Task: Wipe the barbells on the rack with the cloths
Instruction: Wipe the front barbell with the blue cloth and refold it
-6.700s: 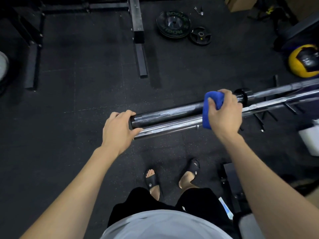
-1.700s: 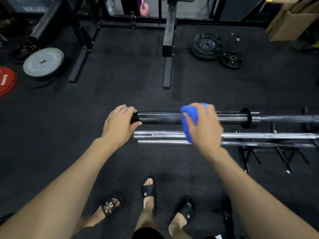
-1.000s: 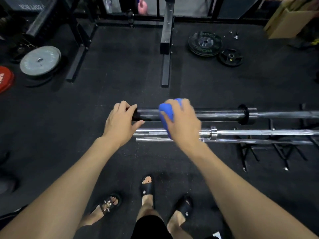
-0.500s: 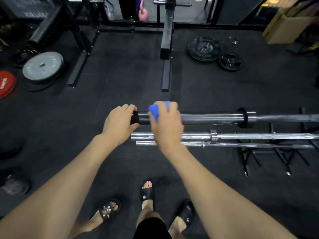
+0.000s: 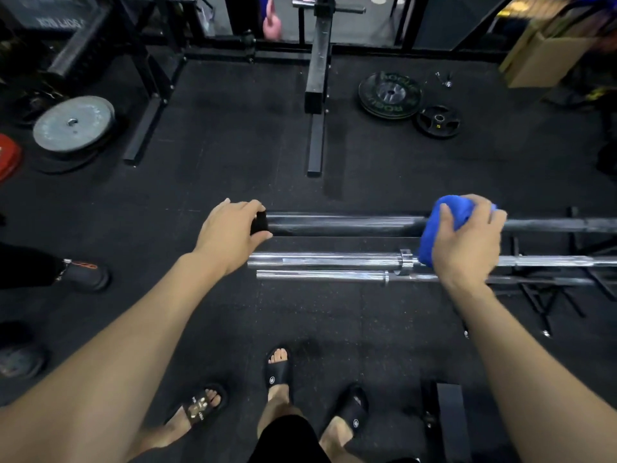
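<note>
Barbells lie side by side across the low rack (image 5: 547, 305), three of them, running from the middle of the floor out past the right edge of the view. The dark barbell (image 5: 347, 225) is the farthest from you; nearer sit a chrome barbell (image 5: 324, 260) and then a thinner chrome bar (image 5: 320, 275), all parallel and close together.

Your left hand (image 5: 230, 233) curls over the free left end of the dark barbell, fingers on top and thumb beneath, clamped around the end cap. Your right hand (image 5: 465, 238) grips the blue cloth (image 5: 445, 222), fingers closed over it, and presses it onto the same dark barbell well to the right of your left hand. The cloth wraps over the top of the bar and hangs down on your side, its lower edge reaching the chrome barbell just beside that bar's collar; the collar of the dark bar seems to be hidden under the cloth, though you cannot tell for sure.

Between your two hands the dark sleeve is bare. Beyond the bars, on the black rubber floor (image 5: 233, 145), a stack of black plates (image 5: 390, 94) and a smaller black plate (image 5: 438, 121) lie towards the far right, and a grey plate (image 5: 73, 123) lies at the far left. Your sandalled feet stand below, with another person's foot beside them.
</note>
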